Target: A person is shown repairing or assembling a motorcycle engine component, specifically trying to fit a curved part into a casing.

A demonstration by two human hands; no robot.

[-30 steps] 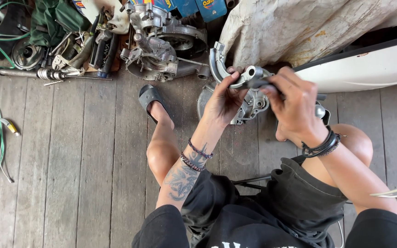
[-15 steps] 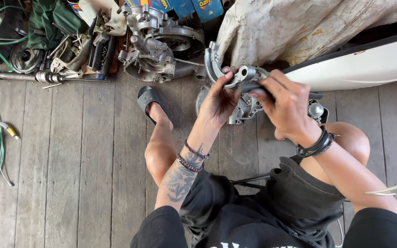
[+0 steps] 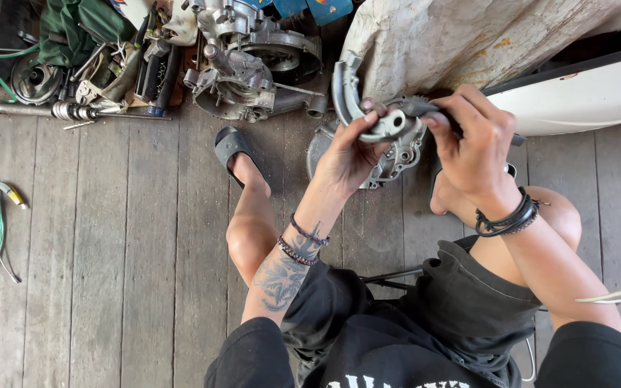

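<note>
Brake shoe (image 3: 345, 90), curved grey metal, gripped in left hand (image 3: 346, 154); right hand (image 3: 472, 140) fingers clamped round dark tool; fitting step judged underway; next move needs steady alignment

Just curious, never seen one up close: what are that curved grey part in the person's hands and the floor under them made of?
Curved grey part: likely cast metal, with a dull silvery, unpainted sheen. Floor: bare wooden planks, weathered grey-brown, with visible grain and seams.
</note>
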